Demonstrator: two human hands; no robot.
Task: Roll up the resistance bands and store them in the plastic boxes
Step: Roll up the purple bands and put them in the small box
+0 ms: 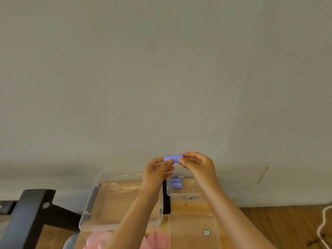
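Pink bands sit loose right under my forearms, not rolled yet. Above them both hands are up near the wall: L hand and R hand each pinch one end of the purple roll w/ curled fingers, so it can't spring open. It hangs just above the small clear box, where two rolled purple bands already lie, so probably that's where it goes next. The big clear box is beside it on the wood floor, w/ a clear lid in front. Black frame far L, white cord far R; neither is in the way.
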